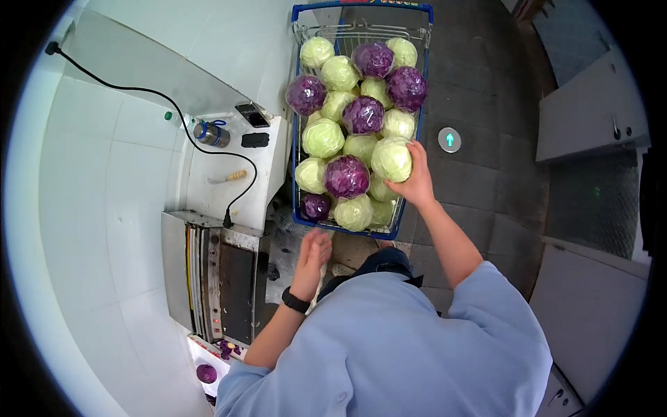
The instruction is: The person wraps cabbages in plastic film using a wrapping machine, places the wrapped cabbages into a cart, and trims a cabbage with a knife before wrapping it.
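My right hand is wrapped round the side of a pale green cabbage at the right edge of the heap in a blue-framed shopping cart. Around it lie several more green cabbages, along with purple cabbages such as one close by to the left; many look wrapped in clear film. My left hand, with a black watch on the wrist, hovers just below the cart's near left corner. It holds nothing, and its fingers are loosely extended.
At left, a white counter bears a knife, a flask and a small black object. A black cable runs to a metal machine. Another purple cabbage lies below it. White cabinets line the right.
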`<state>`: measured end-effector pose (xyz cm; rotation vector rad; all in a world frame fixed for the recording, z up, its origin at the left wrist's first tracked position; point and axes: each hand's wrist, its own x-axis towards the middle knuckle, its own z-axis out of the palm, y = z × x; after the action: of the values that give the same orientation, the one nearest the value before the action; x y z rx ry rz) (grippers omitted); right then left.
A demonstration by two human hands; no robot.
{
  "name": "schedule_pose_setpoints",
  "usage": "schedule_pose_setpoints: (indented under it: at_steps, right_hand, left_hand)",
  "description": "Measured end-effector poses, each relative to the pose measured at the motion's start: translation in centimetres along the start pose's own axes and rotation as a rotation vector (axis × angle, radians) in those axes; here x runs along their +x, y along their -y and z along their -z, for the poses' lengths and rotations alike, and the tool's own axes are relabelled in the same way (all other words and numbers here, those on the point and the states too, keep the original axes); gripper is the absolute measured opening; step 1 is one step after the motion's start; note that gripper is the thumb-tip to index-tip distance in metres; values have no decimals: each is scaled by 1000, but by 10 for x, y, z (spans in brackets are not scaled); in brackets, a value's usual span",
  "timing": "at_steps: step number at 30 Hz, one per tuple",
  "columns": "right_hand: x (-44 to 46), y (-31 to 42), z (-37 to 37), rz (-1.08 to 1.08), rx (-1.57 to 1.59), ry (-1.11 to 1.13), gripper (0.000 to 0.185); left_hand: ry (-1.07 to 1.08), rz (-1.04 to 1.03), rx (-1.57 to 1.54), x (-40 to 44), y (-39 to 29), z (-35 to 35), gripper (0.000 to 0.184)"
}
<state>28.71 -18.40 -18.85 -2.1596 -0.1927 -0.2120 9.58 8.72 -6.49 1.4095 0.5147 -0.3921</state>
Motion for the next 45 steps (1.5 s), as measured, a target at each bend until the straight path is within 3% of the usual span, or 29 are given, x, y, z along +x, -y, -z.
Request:
schedule_pose_setpoints:
  at_steps: [13,16,19,22,23,26,30,33,36,38,40,42,44,45]
  right_hand:
    - [3,-38,-27,-63,-185,88,119]
    - [1,-27,-17,-170,-75,150,119]
    - [1,-11,-6,-30,-29,-63,103]
    - [17,20,-7,257,-338,-33,80]
    - [24,41,-4,301,-300,50,54]
    - [29,24,-37,239,-624,408,50]
    - [34,38,-46,238,-595,357,56]
    - [36,29,-48,370,-768,447,56]
    - [44,44,-52,211,-612,429,49]
    - [49,70,-46,249,-331,250,42]
    - [38,112,-52,314,-59,215,32]
    - [15,142,-67,432,178,384,26]
    - [-26,188,-81,234,233,778,23]
    - [-49,209,-92,306,258,889,21]
  left_hand:
    - [79,39,92,11,6,0,51]
    - [129,56,112,13,12,0,50]
    - [137,53,106,13,14,0,49]
    - [109,70,104,12,11,-3,47]
    - [102,78,106,13,10,-4,46]
    - [148,80,150,14,12,-5,42]
    - [140,60,182,3,18,-10,42]
    - [105,53,154,-7,29,-7,42]
    - [46,55,115,-27,39,1,40]
    - [-29,21,78,-45,40,6,39]
    - [-120,-26,76,-66,44,15,37]
    - [-238,-79,41,-90,51,24,36]
    - [-333,-144,-17,-115,62,38,35]
    - [-393,-176,-48,-130,69,48,34]
